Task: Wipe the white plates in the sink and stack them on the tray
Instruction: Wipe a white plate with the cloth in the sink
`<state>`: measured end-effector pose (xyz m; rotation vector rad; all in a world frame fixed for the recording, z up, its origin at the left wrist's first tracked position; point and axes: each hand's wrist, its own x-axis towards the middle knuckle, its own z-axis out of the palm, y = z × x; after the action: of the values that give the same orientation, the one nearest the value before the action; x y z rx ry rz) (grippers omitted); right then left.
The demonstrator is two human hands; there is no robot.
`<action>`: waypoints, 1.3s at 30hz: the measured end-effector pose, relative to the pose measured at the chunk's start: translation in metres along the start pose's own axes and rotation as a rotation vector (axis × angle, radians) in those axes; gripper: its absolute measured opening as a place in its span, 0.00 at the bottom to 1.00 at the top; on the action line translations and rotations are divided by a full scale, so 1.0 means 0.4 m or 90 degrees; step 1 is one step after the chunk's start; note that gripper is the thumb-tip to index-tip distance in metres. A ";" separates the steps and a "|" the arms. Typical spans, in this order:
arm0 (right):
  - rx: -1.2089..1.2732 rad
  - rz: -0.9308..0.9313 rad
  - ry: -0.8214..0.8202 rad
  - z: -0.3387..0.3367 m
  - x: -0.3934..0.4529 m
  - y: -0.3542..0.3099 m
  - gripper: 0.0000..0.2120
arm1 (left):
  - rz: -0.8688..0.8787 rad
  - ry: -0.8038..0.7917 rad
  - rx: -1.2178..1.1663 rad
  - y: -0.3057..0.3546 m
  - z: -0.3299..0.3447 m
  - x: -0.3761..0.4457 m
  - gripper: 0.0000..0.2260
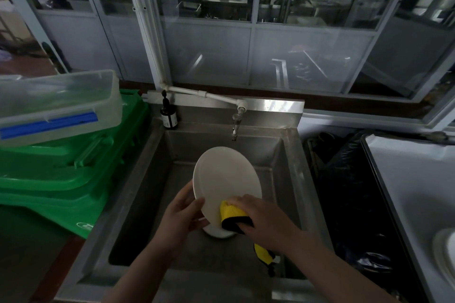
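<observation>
Here, left hand (181, 214) fingers grip a tilted white plate (225, 179); right hand (264, 221) fingers clutch a yellow cloth (231, 210).

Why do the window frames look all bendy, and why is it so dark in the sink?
Head view: the wide-angle lens bows straight lines, so the window frames lean and curve near the edges. The light is dim, leaving the sink grey and shadowy, while the white plate stands out bright. Reflections smear the glass, and the back rim shows a patch of glare. The edges look soft and blurry.
</observation>
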<state>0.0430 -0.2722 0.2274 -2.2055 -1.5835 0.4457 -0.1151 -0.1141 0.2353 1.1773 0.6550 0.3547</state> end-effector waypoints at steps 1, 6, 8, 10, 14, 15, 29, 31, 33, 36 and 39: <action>-0.002 -0.005 -0.013 -0.001 -0.003 -0.002 0.25 | -0.003 0.004 0.003 0.000 -0.001 0.003 0.22; -0.014 -0.036 -0.067 -0.008 -0.027 -0.001 0.27 | -0.019 0.017 0.008 0.000 0.004 0.002 0.20; -0.007 -0.040 -0.075 -0.009 -0.031 -0.001 0.27 | -0.026 0.026 0.005 -0.001 0.010 0.000 0.20; 0.001 -0.034 -0.074 -0.009 -0.029 0.001 0.27 | -0.027 0.029 0.006 -0.001 0.012 -0.001 0.20; 0.000 -0.034 -0.055 -0.013 -0.022 -0.005 0.26 | -0.032 0.011 0.019 0.006 0.020 -0.007 0.19; -0.011 -0.037 -0.049 -0.015 -0.017 -0.009 0.25 | -0.034 0.008 0.025 0.006 0.022 -0.008 0.19; -0.021 0.012 0.112 -0.060 0.031 -0.033 0.23 | -0.046 -0.097 0.074 0.024 0.044 -0.028 0.18; -0.014 0.025 0.134 -0.063 0.033 -0.031 0.22 | -0.050 -0.110 0.076 0.025 0.043 -0.030 0.18; -0.006 0.046 0.153 -0.066 0.037 -0.025 0.23 | -0.053 -0.123 0.077 0.029 0.046 -0.033 0.18; 0.033 0.067 0.196 -0.074 0.047 -0.015 0.22 | -0.061 -0.137 0.076 0.032 0.051 -0.037 0.17; 0.061 0.073 0.220 -0.091 0.056 -0.010 0.18 | -0.061 -0.132 0.085 0.027 0.056 -0.039 0.18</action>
<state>0.0638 -0.2542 0.2604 -2.1663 -1.2357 0.1556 -0.1118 -0.1358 0.2548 1.2849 0.5571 0.1074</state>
